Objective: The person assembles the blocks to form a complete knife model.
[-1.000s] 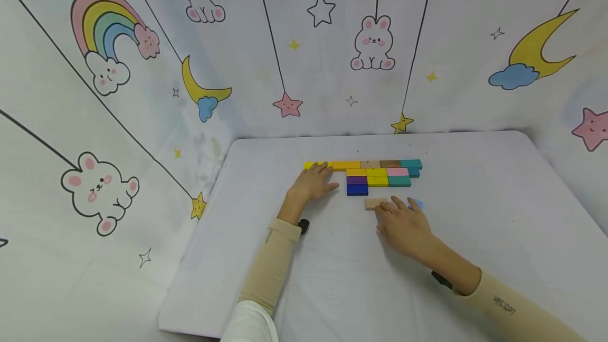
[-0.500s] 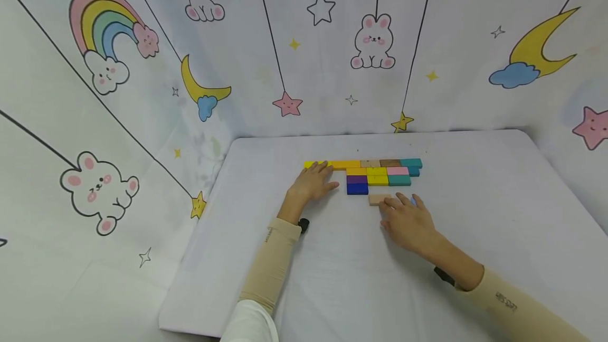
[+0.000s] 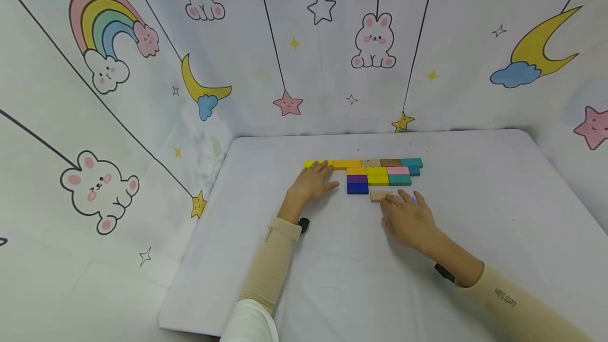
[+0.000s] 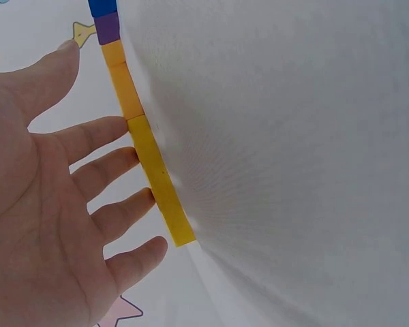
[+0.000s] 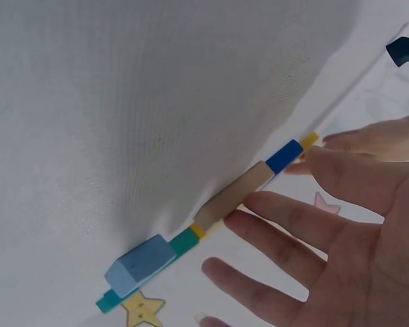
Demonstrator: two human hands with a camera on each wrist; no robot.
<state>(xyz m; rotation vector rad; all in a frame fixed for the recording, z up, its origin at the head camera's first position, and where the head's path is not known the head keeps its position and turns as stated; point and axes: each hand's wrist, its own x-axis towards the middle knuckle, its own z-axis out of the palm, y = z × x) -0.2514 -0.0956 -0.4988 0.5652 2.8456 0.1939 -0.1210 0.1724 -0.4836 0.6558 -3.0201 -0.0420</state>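
My left hand (image 3: 311, 182) rests with fingers spread on a yellow block (image 4: 157, 177) at the left end of the back row. My right hand (image 3: 408, 220) lies palm down, its fingertips touching the front blocks. Two of those fingertips meet a plain wooden block (image 3: 378, 196), just in front of the rows. Right of it sits a light blue block (image 5: 142, 263), mostly hidden by the fingers in the head view. Behind lie a dark blue block (image 3: 358, 189), a teal block (image 3: 399, 180), a pink block (image 3: 398, 171) and a purple block (image 3: 357, 179), side by side.
The back row also has an orange block (image 3: 347, 164), a brown block (image 3: 390, 162) and a teal end block (image 3: 411, 162). All lie flat on a white-covered table (image 3: 494, 215). A printed cloth wall (image 3: 328, 78) stands behind and at the sides.
My right hand has slid the plain wooden block a little to the right and away from me, closer to the rows. The left hand stays in place.
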